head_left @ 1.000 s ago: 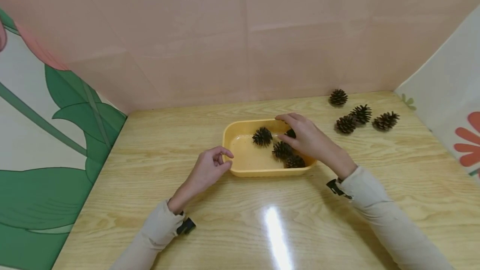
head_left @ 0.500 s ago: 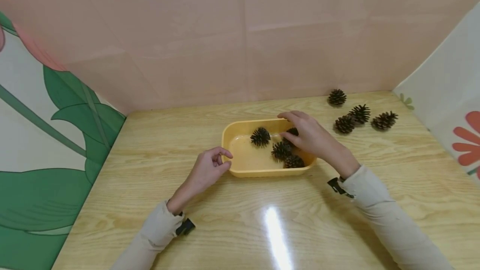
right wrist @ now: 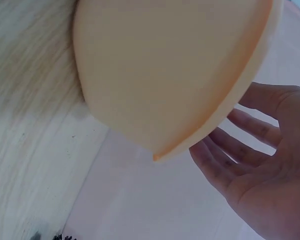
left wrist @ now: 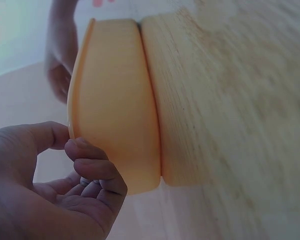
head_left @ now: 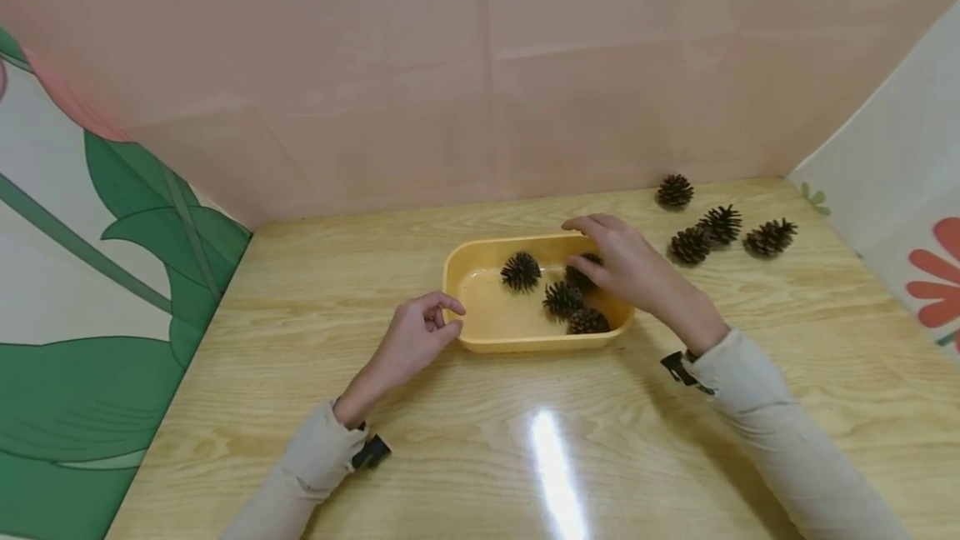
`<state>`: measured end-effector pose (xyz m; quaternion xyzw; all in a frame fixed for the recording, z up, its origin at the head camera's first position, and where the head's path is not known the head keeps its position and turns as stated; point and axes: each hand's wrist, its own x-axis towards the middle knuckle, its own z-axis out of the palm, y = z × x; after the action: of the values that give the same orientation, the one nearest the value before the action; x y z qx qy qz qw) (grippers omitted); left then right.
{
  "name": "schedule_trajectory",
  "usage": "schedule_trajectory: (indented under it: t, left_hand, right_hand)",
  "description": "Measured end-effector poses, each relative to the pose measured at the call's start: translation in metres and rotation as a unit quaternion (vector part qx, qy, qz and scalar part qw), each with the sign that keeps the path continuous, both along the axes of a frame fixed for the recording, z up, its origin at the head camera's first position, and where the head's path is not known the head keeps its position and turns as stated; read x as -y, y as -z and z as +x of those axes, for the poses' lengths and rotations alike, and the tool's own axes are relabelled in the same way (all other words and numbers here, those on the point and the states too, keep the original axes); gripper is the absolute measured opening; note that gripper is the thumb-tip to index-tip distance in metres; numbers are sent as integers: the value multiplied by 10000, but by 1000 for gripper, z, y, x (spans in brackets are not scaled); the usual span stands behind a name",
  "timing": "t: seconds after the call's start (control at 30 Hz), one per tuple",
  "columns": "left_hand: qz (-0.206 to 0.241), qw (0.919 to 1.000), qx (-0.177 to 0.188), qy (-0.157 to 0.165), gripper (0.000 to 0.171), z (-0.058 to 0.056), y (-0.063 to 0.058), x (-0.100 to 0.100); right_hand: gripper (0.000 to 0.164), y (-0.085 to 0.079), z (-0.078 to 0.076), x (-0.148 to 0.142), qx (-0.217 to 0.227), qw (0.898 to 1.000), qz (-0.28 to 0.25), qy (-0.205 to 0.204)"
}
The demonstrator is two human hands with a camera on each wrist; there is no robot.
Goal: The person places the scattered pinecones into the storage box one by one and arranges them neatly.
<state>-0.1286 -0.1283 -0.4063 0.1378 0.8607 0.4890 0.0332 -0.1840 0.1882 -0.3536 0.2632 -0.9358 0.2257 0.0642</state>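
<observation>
A yellow rectangular plastic tub (head_left: 510, 346) stands on the table with several brown pine cones inside. My left hand (head_left: 416, 340) pinches its left rim between thumb and forefinger; the left wrist view shows the fingertips (left wrist: 79, 145) right at the edge. Over the tub's right end hovers my right hand (head_left: 626, 265), fingers apart and holding nothing. Under its thumb lies one pine cone (head_left: 582, 273), partly hidden. Two more cones, the middle one (head_left: 562, 300) and the front one (head_left: 588, 322), sit close by, and another cone (head_left: 521, 272) lies further left in the tub.
Several loose pine cones rest at the table's back right, among them a rear one (head_left: 675, 192) and a right one (head_left: 771, 237). A pink sheet (head_left: 375, 107) rises behind the wooden table (head_left: 300, 290). Printed panels flank both sides.
My right hand has drawn up and slightly right, off the pine cone at the tub's back right, and more of that cone shows. My left hand stays at the rim.
</observation>
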Motion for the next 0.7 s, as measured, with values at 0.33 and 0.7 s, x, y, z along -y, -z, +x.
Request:
schedule_trajectory:
  t: [0.33, 0.7]
  left_hand:
    - [65, 10000, -66, 26, 16, 0, -1, 0]
    - [71, 10000, -22, 31, 16, 2, -2, 0]
  right_hand:
    - [42, 1, 4, -7, -444, 9989, 22, -117]
    - [40, -5, 15, -19, -729, 9973, -16, -104]
